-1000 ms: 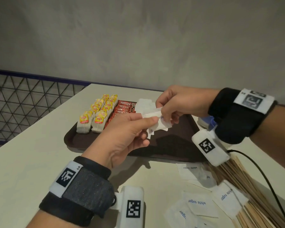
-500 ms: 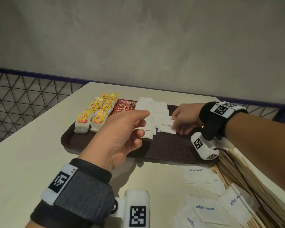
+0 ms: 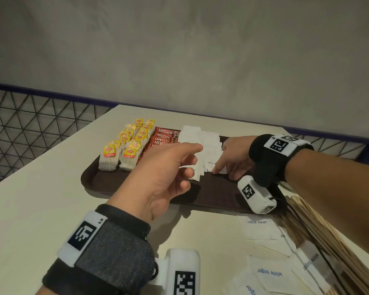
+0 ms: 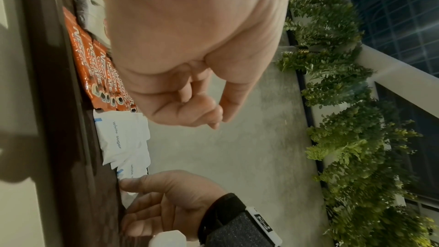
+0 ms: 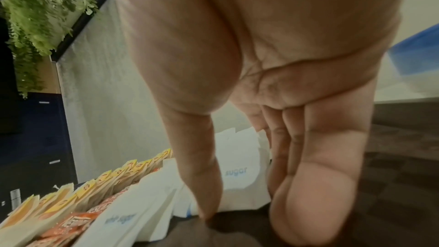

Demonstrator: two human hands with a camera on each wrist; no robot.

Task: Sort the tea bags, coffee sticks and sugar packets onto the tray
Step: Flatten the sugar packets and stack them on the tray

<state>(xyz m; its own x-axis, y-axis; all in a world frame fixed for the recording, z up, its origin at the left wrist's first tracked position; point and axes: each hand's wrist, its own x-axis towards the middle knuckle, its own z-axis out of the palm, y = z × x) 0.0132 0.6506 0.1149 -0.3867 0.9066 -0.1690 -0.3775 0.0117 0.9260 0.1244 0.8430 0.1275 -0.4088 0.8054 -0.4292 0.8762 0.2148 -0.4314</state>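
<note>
The white paper sugar packet that both hands held above the dark brown plastic tray (image 3: pixel 136 194) a second ago now lies on it, in the white sugar row (image 3: pixel 202 150) beside the red coffee sticks (image 3: pixel 164 135). The right hand (image 3: pixel 234 160) presses it flat with straight fingers; the left hand (image 3: pixel 158 177) hovers, loosely curled and empty. More loose sugar packets (image 3: pixel 262 228) wait just off the tray's near rim. The tray's near half stays bare.
</note>
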